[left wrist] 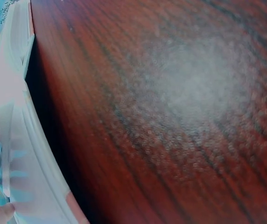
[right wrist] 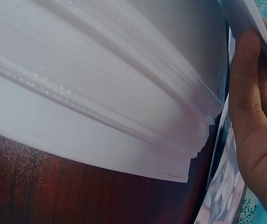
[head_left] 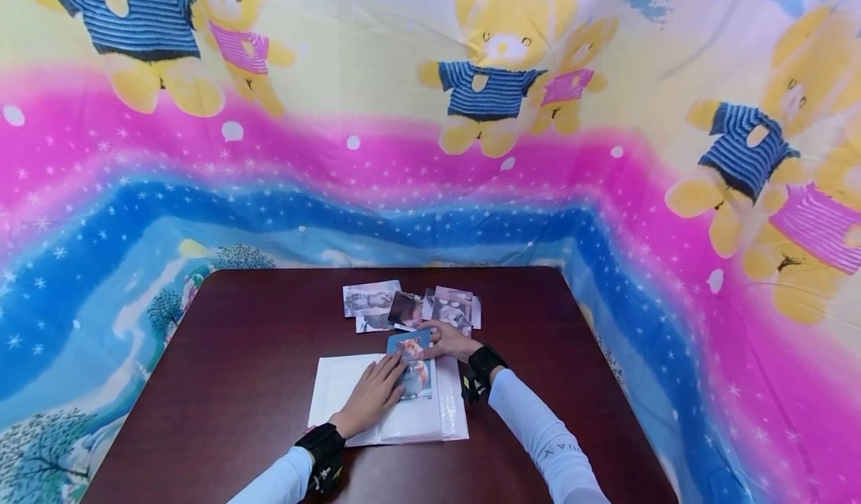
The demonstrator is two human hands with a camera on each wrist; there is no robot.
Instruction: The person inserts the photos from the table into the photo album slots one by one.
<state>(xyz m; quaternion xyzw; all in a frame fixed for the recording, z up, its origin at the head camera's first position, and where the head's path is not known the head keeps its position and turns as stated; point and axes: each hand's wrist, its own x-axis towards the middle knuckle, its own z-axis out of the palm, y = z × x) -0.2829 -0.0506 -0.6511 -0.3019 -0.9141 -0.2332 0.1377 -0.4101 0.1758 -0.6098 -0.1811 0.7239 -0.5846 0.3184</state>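
the fox picture card (head_left: pixel 418 378) lies on the white album (head_left: pixel 336 392), right of the middle of the visible page area. its long axis runs from the album's near side to its far side, and its far end juts past the album's far edge. whether the near end sits inside a sleeve cannot be told.

the right hand (head_left: pixel 449 342), at the album's far right corner, pinches the card's far end at the right side between thumb and fingers; the right wrist view shows a sheet's edge between the digits. the left hand (head_left: pixel 373 395), over the middle of the album, rests with extended fingers on the card's left side and pinches nothing. both hands touch the card; the right is nearer its far end.

beyond the album's far edge lie loose pictures: a left group (head_left: pixel 371 299), a dark picture (head_left: pixel 406 309) just past the card's far end, and a right group (head_left: pixel 452 307) near the right fingers. these crowd the space there. the left fingers cover part of the card. glossy clear film (head_left: pixel 449 403) lines the album's right side. the table (head_left: pixel 255 354) extends beyond the album on all sides.
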